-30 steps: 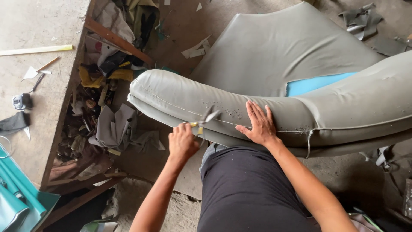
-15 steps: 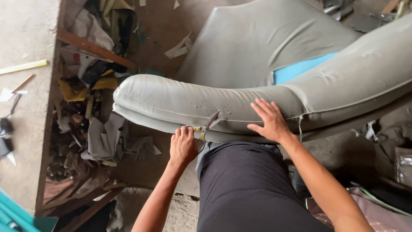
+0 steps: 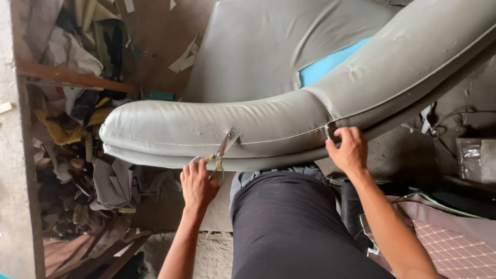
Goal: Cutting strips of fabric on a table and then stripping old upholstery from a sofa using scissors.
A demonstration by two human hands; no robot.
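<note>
A long curved grey upholstered cushion (image 3: 268, 121) lies across my lap, its piped seam facing me. My left hand (image 3: 197, 183) grips a pair of scissors (image 3: 222, 150) with yellowish handles; the blades point up into the seam near the cushion's middle. My right hand (image 3: 350, 150) pinches the seam edge of the grey cover further right, fingers curled on the fabric. A patch of blue foam (image 3: 330, 63) shows behind the cushion, against a grey seat panel (image 3: 268, 46).
A heap of fabric scraps and offcuts (image 3: 88, 129) fills a wooden-framed bin on the left. A quilted brown sheet (image 3: 449, 243) lies at lower right, a clear plastic packet (image 3: 473, 157) at the right edge. Dusty concrete floor is underfoot.
My right hand has slid right along the seam, from flat on the cushion to pinching its edge. The scissors' blades have come up into the seam. The view has shifted closer and rightward.
</note>
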